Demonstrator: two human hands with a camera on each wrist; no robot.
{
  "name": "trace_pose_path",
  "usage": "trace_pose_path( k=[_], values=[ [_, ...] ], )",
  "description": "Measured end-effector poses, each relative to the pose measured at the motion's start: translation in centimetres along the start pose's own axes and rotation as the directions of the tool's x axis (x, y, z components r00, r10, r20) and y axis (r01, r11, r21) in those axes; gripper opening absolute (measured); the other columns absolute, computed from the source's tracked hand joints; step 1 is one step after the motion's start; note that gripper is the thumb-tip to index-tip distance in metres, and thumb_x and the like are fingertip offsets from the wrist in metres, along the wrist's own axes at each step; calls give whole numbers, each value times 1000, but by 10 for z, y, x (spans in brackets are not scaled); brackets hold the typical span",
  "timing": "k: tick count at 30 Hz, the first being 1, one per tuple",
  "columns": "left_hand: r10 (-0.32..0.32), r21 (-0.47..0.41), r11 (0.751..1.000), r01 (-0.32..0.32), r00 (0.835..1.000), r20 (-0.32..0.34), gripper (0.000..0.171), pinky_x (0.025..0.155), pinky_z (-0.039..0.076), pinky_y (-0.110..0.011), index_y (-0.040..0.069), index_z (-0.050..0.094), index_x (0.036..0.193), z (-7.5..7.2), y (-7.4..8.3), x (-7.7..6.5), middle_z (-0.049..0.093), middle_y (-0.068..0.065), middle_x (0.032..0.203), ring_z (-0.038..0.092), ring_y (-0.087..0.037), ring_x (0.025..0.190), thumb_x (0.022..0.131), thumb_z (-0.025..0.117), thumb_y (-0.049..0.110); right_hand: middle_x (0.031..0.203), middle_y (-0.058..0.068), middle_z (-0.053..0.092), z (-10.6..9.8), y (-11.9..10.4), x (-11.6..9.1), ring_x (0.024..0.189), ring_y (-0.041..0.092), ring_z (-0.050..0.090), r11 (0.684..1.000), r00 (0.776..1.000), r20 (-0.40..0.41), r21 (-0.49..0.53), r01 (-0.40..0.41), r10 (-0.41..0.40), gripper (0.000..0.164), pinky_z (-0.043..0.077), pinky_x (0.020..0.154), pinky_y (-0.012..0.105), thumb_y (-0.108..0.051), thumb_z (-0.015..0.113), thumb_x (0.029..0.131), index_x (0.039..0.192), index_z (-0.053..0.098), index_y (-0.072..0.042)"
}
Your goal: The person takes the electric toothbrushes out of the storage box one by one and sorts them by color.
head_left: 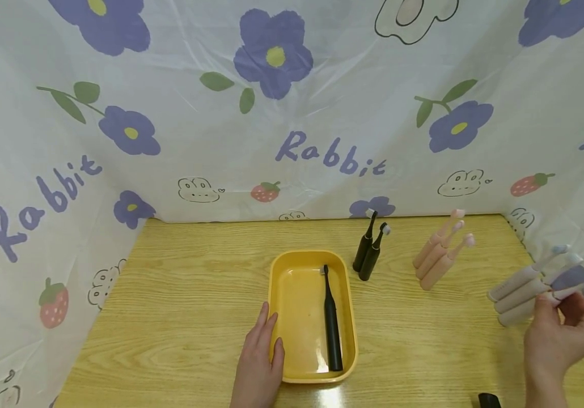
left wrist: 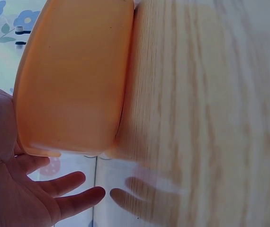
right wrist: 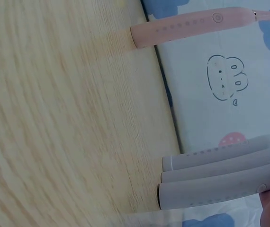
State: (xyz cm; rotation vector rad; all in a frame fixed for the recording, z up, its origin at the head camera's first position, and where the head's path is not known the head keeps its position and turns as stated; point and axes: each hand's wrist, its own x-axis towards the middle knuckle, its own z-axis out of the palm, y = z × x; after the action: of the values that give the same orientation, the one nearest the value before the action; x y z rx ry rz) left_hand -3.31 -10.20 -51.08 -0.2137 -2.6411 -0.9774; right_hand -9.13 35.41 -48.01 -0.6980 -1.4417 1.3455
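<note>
A yellow tray [head_left: 297, 317] stands on the table with a black electric toothbrush [head_left: 331, 328] lying in it, its head toward the back. My left hand [head_left: 259, 362] is beside the tray's left side, fingers extended and touching its rim; the left wrist view shows the hand [left wrist: 21, 184] with its fingers spread at the tray wall. At the right, three white electric toothbrushes stand upright in a row. My right hand [head_left: 559, 340] pinches the nearest white electric toothbrush [head_left: 516, 312] by its neck. In the right wrist view its base [right wrist: 173, 196] is beside the others, at the table surface.
Behind the tray's right corner stand two black electric toothbrushes [head_left: 367, 253]. Three pink electric toothbrushes [head_left: 435, 258] stand between them and the white ones. A dark object [head_left: 489, 400] shows at the front edge. Printed cloth [head_left: 322, 113] hangs around the table.
</note>
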Motion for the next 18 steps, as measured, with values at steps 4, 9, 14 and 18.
trace_pose_path(
  k=[4, 9, 14, 18],
  values=[
    [4, -2, 1000, -4, 1000, -1, 46, 90, 57, -51, -8, 58, 135, 0, 0, 0, 43, -21, 156, 59, -38, 122, 91, 70, -4, 96, -1, 63, -1, -2, 0, 89, 7, 60, 1000, 1000, 9, -12, -26, 26, 34, 50, 71, 9, 9, 63, 83, 113, 71, -6],
    [8, 1, 1000, -8, 1000, -2, 46, 89, 58, -51, -8, 58, 135, 0, 0, 0, 44, -21, 156, 59, -38, 121, 91, 71, -4, 105, -8, 61, -2, -7, -4, 97, 3, 60, 987, 999, 30, -156, -38, 43, 37, 50, 78, 11, 5, 66, 87, 120, 67, -11],
    [19, 4, 1000, -19, 1000, -11, 46, 88, 58, -50, -8, 58, 134, 0, 0, -1, 44, -22, 155, 59, -38, 120, 90, 71, -4, 117, -11, 57, -1, -19, -10, 107, 1, 56, 973, 997, 22, -218, -72, 79, 41, 42, 92, 18, -2, 69, 91, 128, 61, -18],
    [23, -1, 1000, -23, 1000, -14, 46, 88, 58, -51, -8, 58, 134, 0, 0, -1, 44, -23, 155, 59, -39, 121, 90, 71, -5, 119, -16, 49, 2, -37, -22, 114, -1, 46, 957, 999, -36, -287, -46, 37, 39, 32, 97, 16, -12, 67, 96, 133, 55, -17]
  ],
)
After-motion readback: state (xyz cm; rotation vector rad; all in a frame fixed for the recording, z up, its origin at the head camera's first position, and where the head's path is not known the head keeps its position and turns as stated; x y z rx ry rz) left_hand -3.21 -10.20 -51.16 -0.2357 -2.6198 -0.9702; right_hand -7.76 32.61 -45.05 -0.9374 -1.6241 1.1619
